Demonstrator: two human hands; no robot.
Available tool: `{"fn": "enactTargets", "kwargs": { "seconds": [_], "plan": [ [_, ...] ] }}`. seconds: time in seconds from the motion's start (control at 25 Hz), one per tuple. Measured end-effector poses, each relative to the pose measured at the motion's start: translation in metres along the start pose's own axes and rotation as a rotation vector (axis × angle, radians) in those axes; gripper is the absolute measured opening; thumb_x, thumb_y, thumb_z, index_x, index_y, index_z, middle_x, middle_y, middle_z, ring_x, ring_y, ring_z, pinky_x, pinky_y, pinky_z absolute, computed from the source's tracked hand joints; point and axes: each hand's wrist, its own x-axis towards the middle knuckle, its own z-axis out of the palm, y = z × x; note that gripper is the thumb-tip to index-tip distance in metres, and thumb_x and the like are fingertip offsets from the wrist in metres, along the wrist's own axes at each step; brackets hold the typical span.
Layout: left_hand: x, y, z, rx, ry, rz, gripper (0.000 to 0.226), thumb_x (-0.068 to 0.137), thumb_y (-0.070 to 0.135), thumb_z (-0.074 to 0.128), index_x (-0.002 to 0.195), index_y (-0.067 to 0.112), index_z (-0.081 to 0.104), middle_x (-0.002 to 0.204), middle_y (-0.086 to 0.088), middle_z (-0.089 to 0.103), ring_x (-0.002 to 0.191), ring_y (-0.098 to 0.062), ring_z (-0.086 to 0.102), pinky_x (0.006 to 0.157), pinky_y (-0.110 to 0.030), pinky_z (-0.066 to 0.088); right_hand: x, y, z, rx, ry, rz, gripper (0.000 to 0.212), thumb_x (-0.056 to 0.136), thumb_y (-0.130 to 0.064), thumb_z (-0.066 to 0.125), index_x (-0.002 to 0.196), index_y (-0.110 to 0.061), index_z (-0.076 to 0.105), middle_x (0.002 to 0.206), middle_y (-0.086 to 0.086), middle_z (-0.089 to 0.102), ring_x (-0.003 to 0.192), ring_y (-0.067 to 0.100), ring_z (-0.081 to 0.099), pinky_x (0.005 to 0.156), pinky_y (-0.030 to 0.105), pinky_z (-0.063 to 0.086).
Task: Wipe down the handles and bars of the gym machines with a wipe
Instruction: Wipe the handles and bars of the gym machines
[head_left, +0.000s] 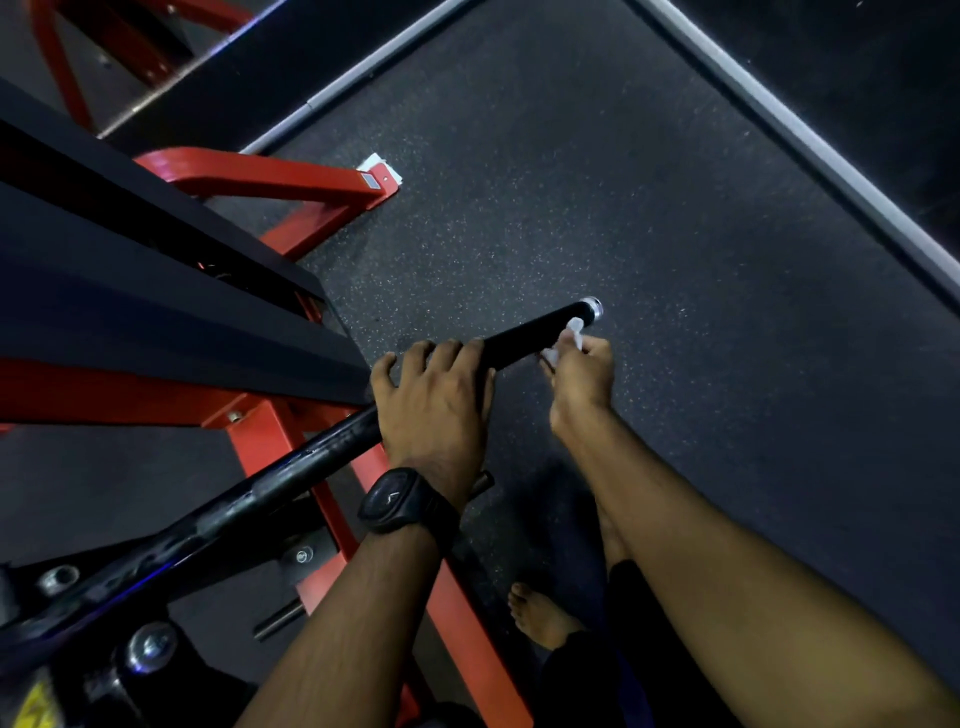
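Knuckles up, my left hand wraps the smooth black bar; farther right, my right hand pinches a crumpled white wipe against its chrome-capped end.

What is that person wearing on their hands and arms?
A chunky black watch with a squarish dark face and a black strap is on the wrist of the left hand. The right hand and its wrist wear nothing. No gloves or sleeves show; both forearms are bare.
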Motion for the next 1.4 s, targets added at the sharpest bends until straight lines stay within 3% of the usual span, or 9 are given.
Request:
{"fn": "enactTargets", "kwargs": {
  "seconds": [0.16,0.32,0.56,0.72,0.96,1.04,1.12,1.24,1.4],
  "plan": [
    [0.030,0.004,-0.009,-0.022,-0.144,0.048,0.024,0.097,0.039,0.048,0.109,0.026,0.064,0.104,0.003,0.066,0.105,-0.024,0.057,0.095,-0.044,0.034,-0.019,-0.014,0.004,0.078,-0.137,0.139,0.011,0.100,-0.018,0.053,0.092,-0.011,0.054,0.081,0.006,0.062,0.071,0.010,0.061,0.084,0.029,0.055],
    [0.052,-0.005,-0.013,-0.005,-0.179,0.131,0.022,0.097,0.037,0.048,0.106,0.026,0.064,0.103,0.003,0.068,0.103,-0.024,0.057,0.097,-0.041,0.033,-0.013,-0.028,0.016,0.322,-0.116,0.247,0.012,0.102,-0.015,0.048,0.105,-0.005,0.052,0.105,0.014,0.063,0.090,0.016,0.063,0.103,0.038,0.047],
    [0.049,-0.007,-0.004,-0.004,-0.260,0.185,0.043,0.102,0.035,0.044,0.143,0.024,0.044,0.136,-0.002,0.057,0.130,-0.027,0.046,0.111,-0.048,0.030,0.006,-0.035,0.019,0.371,-0.083,0.280,0.028,0.102,-0.013,0.046,0.127,0.000,0.050,0.122,0.017,0.059,0.111,0.027,0.060,0.103,0.041,0.046],
    [0.044,-0.004,0.003,0.048,-0.360,0.178,0.041,0.104,0.035,0.037,0.144,0.028,0.041,0.147,0.003,0.046,0.139,-0.025,0.036,0.115,-0.052,0.024,0.015,-0.024,0.014,0.355,-0.025,0.339,0.032,0.101,-0.011,0.048,0.131,0.001,0.050,0.125,0.015,0.059,0.111,0.026,0.059,0.101,0.038,0.045],
    [0.034,0.000,0.007,0.019,-0.307,0.162,0.036,0.103,0.034,0.040,0.137,0.031,0.050,0.132,0.009,0.059,0.126,-0.018,0.049,0.112,-0.048,0.028,0.023,0.000,0.017,0.613,0.048,0.390,0.036,0.104,-0.019,0.043,0.132,0.001,0.048,0.127,0.014,0.057,0.119,0.028,0.055,0.103,0.039,0.045],
    [0.036,0.000,0.006,0.005,-0.247,0.140,0.034,0.102,0.035,0.041,0.133,0.032,0.055,0.128,0.009,0.062,0.122,-0.017,0.053,0.109,-0.046,0.029,0.011,0.000,0.018,0.643,-0.045,0.426,0.031,0.104,-0.018,0.040,0.127,-0.001,0.051,0.114,0.012,0.060,0.109,0.026,0.059,0.096,0.037,0.047],
    [0.036,0.002,0.003,0.004,-0.200,0.132,0.032,0.101,0.036,0.043,0.128,0.031,0.059,0.123,0.009,0.065,0.118,-0.018,0.056,0.106,-0.046,0.030,0.011,-0.005,0.016,0.663,-0.029,0.402,0.032,0.104,-0.018,0.043,0.130,-0.001,0.050,0.120,0.014,0.059,0.114,0.027,0.057,0.088,0.035,0.047],
    [0.035,0.005,0.000,0.007,-0.136,0.146,0.027,0.100,0.034,0.048,0.122,0.030,0.064,0.116,0.009,0.068,0.113,-0.019,0.059,0.102,-0.047,0.035,0.023,-0.009,0.019,0.699,0.000,0.382,0.037,0.103,-0.022,0.045,0.133,-0.001,0.049,0.134,0.018,0.053,0.124,0.029,0.053,0.096,0.040,0.048],
    [0.036,0.005,0.002,-0.001,-0.057,0.162,0.022,0.096,0.030,0.056,0.115,0.027,0.067,0.108,0.006,0.071,0.107,-0.020,0.063,0.098,-0.049,0.041,0.016,-0.008,0.026,0.748,-0.094,0.434,0.034,0.105,-0.025,0.038,0.117,-0.001,0.059,0.120,0.018,0.062,0.113,0.028,0.059,0.105,0.043,0.044]
  ]
}}
